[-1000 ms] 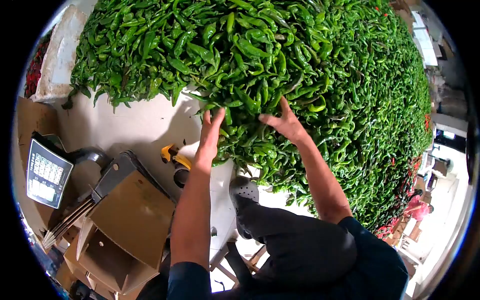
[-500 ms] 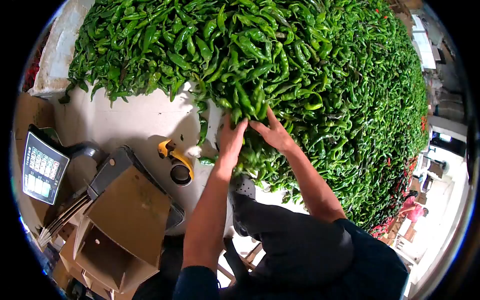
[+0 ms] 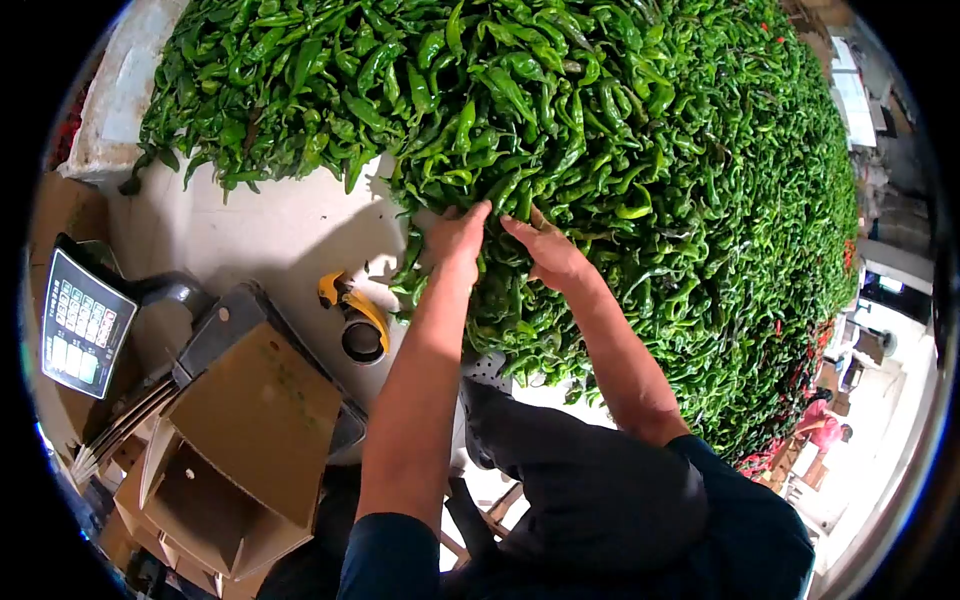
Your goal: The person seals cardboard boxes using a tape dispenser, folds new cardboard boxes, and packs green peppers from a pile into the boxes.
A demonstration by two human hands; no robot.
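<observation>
A huge heap of green chili peppers fills the upper middle and right of the head view. My left hand is at the heap's near edge, thumb stretched forward, its other fingers partly hidden among the peppers. Close beside it on the right, my right hand touches the heap too, with thumb and fingers apart. Both look open, and I see no pepper clearly gripped. Some peppers lie below and between my forearms.
On the pale floor to the left lies a yellow-and-black tape dispenser. Beyond it are an open cardboard box on a grey scale platform and the scale's display. A person in pink bends at far right.
My hands have moved slightly up and forward along the heap. Peppers blurred by motion between and below my hands now lie still. The view has shifted slightly.
</observation>
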